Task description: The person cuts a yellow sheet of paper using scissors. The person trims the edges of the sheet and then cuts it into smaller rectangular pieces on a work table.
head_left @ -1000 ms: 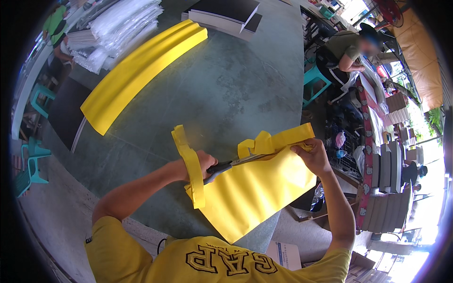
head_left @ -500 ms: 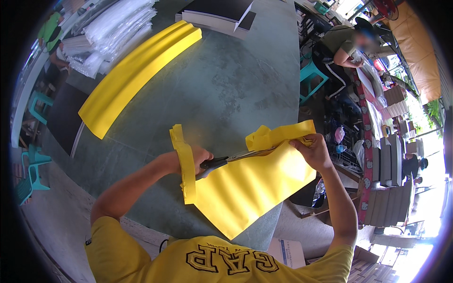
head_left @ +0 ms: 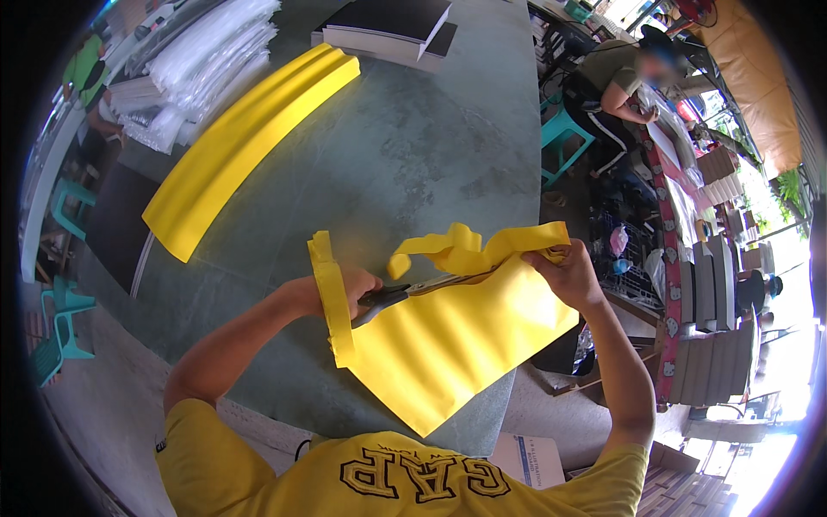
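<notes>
In my left hand [head_left: 353, 286] is a pair of dark-handled scissors [head_left: 381, 300], its fingers closed round the handles. The blades lie along the upper edge of a yellow sheet [head_left: 461, 345], partly covered by it. My right hand [head_left: 567, 276] pinches the sheet's upper right corner between thumb and fingers. Along that edge a narrow yellow strip [head_left: 461, 250] curls up and to the left, its loose end above the blades. Another folded yellow strip [head_left: 331, 302] drapes across my left hand near the wrist. The sheet slants over the table's near edge.
A long stack of yellow sheets [head_left: 245, 146] lies on the grey-green table [head_left: 413, 146]. Beyond are clear plastic packs [head_left: 211, 73] and dark-topped boards [head_left: 388, 21]. A person [head_left: 616, 86] works at another table on the right. Teal stools [head_left: 65, 327] stand left.
The curled strip along the sheet's upper edge now reaches farther left, with its end hanging loose. Both hands keep their grip and have barely moved. The view has shifted slightly.
</notes>
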Tool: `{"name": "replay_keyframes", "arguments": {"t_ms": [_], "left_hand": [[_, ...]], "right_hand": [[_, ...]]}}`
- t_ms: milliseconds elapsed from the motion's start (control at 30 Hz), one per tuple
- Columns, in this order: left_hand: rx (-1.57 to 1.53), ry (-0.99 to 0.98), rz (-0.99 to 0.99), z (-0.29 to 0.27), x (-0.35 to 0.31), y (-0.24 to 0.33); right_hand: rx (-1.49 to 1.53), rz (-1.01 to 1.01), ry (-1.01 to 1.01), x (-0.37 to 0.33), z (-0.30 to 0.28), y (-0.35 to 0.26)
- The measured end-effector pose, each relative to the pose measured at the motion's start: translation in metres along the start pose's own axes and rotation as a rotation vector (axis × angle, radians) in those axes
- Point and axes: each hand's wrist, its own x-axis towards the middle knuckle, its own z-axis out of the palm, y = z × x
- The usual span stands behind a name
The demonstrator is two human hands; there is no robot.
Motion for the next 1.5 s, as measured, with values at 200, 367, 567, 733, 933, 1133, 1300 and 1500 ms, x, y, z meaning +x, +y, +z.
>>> {"name": "replay_keyframes", "arguments": {"t_ms": [200,367,567,733,933,1133,1300,1500], "left_hand": [[0.026,0.005,0.041,0.003,0.000,-0.003],[0.041,-0.013,0.030,0.002,0.000,-0.001],[0.040,-0.016,0.064,-0.001,0.005,0.003],[0.017,-0.043,0.065,-0.004,0.003,0.004],[0.025,-0.022,0.036,-0.011,-0.002,0.014],[0.107,-0.024,0.058,-0.016,-0.003,0.006],[0.118,-0.068,0.044,-0.022,-0.004,0.009],[0.070,-0.054,0.075,-0.021,-0.005,0.012]], "right_hand": [[-0.077,0.010,-0.009,-0.005,-0.003,-0.001],[-0.088,-0.006,-0.029,-0.004,-0.001,-0.003],[0.068,0.053,0.018,-0.011,0.002,-0.008],[0.070,0.028,-0.031,-0.011,-0.004,-0.013],[0.022,0.090,-0.053,-0.014,-0.008,-0.013],[0.147,0.092,0.005,-0.018,-0.008,-0.005],[0.140,0.102,-0.023,-0.019,-0.009,-0.013],[0.091,0.091,-0.010,-0.019,-0.008,-0.012]]}}
